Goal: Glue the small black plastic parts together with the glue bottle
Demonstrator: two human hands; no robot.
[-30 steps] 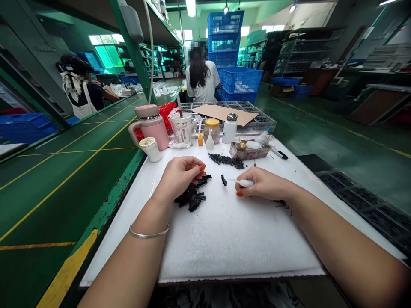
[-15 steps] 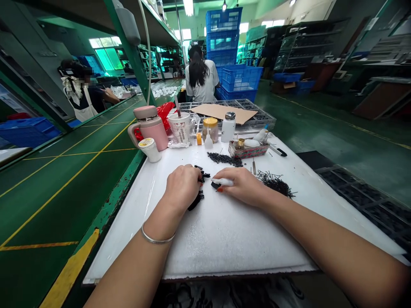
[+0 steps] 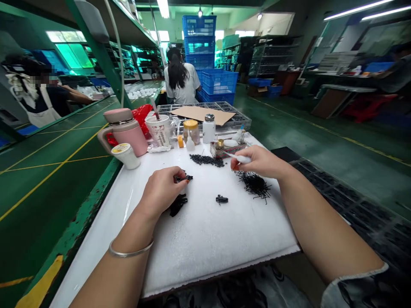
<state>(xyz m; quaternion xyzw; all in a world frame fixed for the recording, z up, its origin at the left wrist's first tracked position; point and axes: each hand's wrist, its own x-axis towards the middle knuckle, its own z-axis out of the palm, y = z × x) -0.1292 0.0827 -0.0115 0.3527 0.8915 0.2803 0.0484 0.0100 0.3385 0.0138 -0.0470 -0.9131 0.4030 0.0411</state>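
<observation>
My right hand [image 3: 257, 160] is closed around a small white squeeze bottle [image 3: 242, 159] with a thin tip pointing left, held above the table near a pile of thin black pins [image 3: 255, 185]. The fingers of my left hand [image 3: 163, 186] are pinched on a small black plastic part [image 3: 186, 177], which they partly hide. Just below that hand lie more black parts [image 3: 178, 205]. One separate black part [image 3: 221, 199] rests on the white foam sheet [image 3: 224, 239] between my hands. Farther back is a heap of tiny black pieces [image 3: 206, 160].
Along the back stand a pink thermos mug [image 3: 130, 134], a white tub [image 3: 126, 156], a plastic cup [image 3: 159, 130], a yellow-lidded jar [image 3: 192, 130], a white bottle [image 3: 209, 129] and a small box [image 3: 226, 148]. Black compartment trays [image 3: 346, 192] lie right. Other people sit beyond.
My right hand has moved right and up with the squeeze bottle, leaving a black part on the foam. My left hand now pinches a black part. The view has turned rightward.
</observation>
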